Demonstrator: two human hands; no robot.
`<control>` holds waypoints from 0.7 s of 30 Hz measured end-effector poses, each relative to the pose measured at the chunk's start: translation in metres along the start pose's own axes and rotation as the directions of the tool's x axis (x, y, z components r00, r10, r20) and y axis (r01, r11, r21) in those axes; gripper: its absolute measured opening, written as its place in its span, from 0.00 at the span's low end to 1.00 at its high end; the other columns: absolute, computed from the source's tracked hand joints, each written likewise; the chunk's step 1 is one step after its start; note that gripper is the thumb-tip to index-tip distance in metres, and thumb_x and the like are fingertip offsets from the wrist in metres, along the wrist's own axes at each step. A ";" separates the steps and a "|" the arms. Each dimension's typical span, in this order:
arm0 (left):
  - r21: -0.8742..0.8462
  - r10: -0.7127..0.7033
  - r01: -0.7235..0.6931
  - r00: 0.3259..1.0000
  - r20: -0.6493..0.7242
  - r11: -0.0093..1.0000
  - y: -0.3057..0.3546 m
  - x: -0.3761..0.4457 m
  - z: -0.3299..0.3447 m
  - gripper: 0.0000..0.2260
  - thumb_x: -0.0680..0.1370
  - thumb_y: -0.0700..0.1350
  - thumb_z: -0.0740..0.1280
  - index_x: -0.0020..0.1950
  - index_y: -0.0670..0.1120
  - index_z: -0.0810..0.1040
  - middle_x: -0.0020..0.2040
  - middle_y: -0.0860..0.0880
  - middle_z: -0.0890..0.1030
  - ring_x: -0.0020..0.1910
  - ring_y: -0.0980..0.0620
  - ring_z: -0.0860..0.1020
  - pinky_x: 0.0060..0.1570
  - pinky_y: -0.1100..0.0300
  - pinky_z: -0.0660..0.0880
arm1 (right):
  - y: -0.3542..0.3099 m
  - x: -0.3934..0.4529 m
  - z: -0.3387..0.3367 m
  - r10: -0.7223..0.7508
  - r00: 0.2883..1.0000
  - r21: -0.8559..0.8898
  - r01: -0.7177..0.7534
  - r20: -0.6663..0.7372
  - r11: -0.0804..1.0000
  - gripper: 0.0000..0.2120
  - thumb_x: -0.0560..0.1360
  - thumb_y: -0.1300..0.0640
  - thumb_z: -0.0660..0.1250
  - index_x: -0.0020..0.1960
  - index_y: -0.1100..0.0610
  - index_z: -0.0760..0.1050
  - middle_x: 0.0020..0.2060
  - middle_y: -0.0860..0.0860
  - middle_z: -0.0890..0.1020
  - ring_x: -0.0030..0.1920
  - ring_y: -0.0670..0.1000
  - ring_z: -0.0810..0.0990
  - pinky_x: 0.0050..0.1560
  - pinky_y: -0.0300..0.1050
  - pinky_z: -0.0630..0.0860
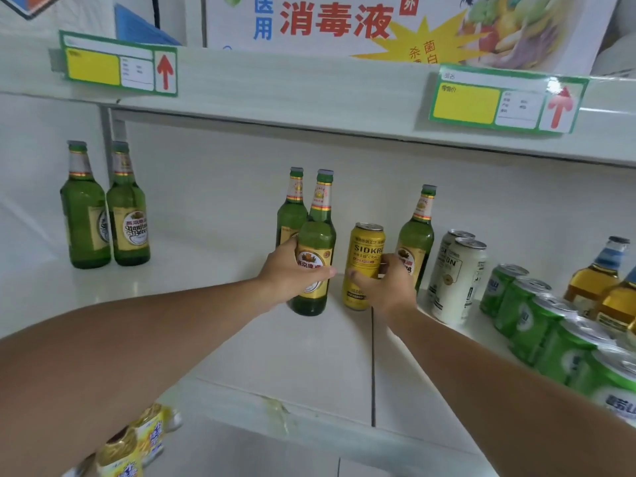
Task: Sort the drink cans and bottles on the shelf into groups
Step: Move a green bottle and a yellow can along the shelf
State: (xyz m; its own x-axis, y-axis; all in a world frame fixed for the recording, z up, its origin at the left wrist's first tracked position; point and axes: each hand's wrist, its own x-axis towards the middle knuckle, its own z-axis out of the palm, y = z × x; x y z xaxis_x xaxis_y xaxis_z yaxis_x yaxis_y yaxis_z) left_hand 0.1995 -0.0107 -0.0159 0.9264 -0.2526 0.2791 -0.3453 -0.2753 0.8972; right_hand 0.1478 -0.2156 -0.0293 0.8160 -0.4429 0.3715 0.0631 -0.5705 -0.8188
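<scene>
**Gripping bottle and can mid-shelf**

Wrapping left hand (pixel 292 270) around green bottle (pixel 315 249), upright on white shelf (pixel 213 280). Curling right hand (pixel 385 285) around yellow can (pixel 364 259), just right. Standing far left: two more green bottles (pixel 106 208).

Green beer bottles (pixel 316 249) stand upright mid-shelf beside a yellow can (pixel 364 266), with two more green bottles (pixel 106 215) at far left; white cans (pixel 457 277), green cans (pixel 537 318) and amber bottles (pixel 599 280) line the right.
</scene>
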 end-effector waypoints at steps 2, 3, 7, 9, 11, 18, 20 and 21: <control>-0.007 -0.004 0.004 1.000 0.010 1.000 0.000 -0.007 -0.004 0.32 0.68 0.54 0.86 0.69 0.56 0.78 0.61 0.54 0.85 0.61 0.50 0.84 0.65 0.46 0.82 | -0.005 -0.010 -0.007 0.010 1.000 0.020 -0.009 -0.004 1.000 0.31 0.73 0.43 0.80 0.70 0.50 0.74 0.56 0.46 0.84 0.56 0.50 0.84 0.59 0.55 0.84; -0.008 -0.004 0.004 1.000 0.016 1.000 0.001 -0.012 -0.006 0.32 0.68 0.54 0.86 0.69 0.56 0.78 0.61 0.54 0.85 0.61 0.50 0.84 0.65 0.46 0.82 | -0.007 -0.015 -0.011 0.013 1.000 0.026 -0.013 -0.007 1.000 0.31 0.72 0.43 0.81 0.70 0.50 0.73 0.57 0.46 0.84 0.57 0.50 0.84 0.59 0.55 0.84; -0.006 -0.001 0.001 1.000 0.023 1.000 0.007 -0.033 -0.007 0.31 0.67 0.56 0.86 0.67 0.56 0.79 0.60 0.54 0.85 0.61 0.50 0.84 0.64 0.45 0.83 | -0.016 -0.040 -0.031 0.006 1.000 0.076 -0.004 -0.021 0.997 0.31 0.73 0.45 0.81 0.71 0.51 0.74 0.57 0.46 0.84 0.56 0.49 0.84 0.57 0.50 0.82; -0.008 0.006 -0.006 1.000 0.017 1.000 0.014 -0.048 -0.006 0.31 0.68 0.55 0.86 0.67 0.56 0.79 0.60 0.54 0.85 0.61 0.50 0.84 0.64 0.45 0.83 | -0.019 -0.057 -0.044 -0.018 1.000 0.075 0.020 -0.018 0.997 0.30 0.73 0.46 0.81 0.70 0.51 0.74 0.56 0.45 0.84 0.55 0.48 0.83 0.55 0.46 0.80; -0.001 0.011 -0.011 1.000 0.011 1.000 0.024 -0.066 -0.005 0.30 0.68 0.55 0.86 0.67 0.55 0.79 0.60 0.53 0.85 0.61 0.50 0.84 0.64 0.45 0.82 | -0.022 -0.074 -0.060 -0.043 0.999 0.071 0.044 -0.008 0.997 0.29 0.73 0.48 0.81 0.70 0.51 0.74 0.54 0.44 0.83 0.55 0.48 0.83 0.57 0.48 0.81; 0.012 0.024 -0.024 0.999 -0.042 1.000 0.067 -0.141 0.002 0.27 0.70 0.53 0.85 0.65 0.56 0.79 0.59 0.53 0.86 0.59 0.50 0.85 0.64 0.46 0.82 | -0.015 -0.125 -0.126 -0.048 0.999 0.124 0.044 0.024 0.991 0.34 0.71 0.46 0.83 0.72 0.52 0.74 0.56 0.45 0.85 0.56 0.49 0.84 0.63 0.57 0.83; 0.008 0.005 -0.004 0.998 -0.066 1.000 0.076 -0.163 0.010 0.27 0.69 0.53 0.86 0.64 0.56 0.80 0.58 0.52 0.86 0.59 0.49 0.85 0.64 0.45 0.82 | -0.012 -0.142 -0.147 -0.043 0.999 0.136 0.041 0.013 0.990 0.34 0.71 0.46 0.83 0.72 0.52 0.75 0.55 0.45 0.84 0.55 0.47 0.84 0.62 0.55 0.83; 0.012 -0.004 0.005 0.997 -0.073 1.000 0.079 -0.174 0.015 0.27 0.68 0.54 0.86 0.64 0.55 0.80 0.58 0.52 0.87 0.59 0.49 0.85 0.64 0.44 0.82 | -0.010 -0.151 -0.156 -0.039 0.999 0.133 0.037 0.010 0.990 0.33 0.71 0.46 0.83 0.71 0.53 0.75 0.54 0.44 0.84 0.54 0.47 0.84 0.62 0.54 0.83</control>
State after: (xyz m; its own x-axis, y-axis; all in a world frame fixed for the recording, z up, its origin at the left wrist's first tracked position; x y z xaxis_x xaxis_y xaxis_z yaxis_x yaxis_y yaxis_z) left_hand 0.0090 -0.0020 0.0015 0.9362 -0.1836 0.2998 -0.3428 -0.2877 0.8943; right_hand -0.0661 -0.2509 -0.0090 0.8188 -0.4133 0.3985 0.1695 -0.4892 -0.8556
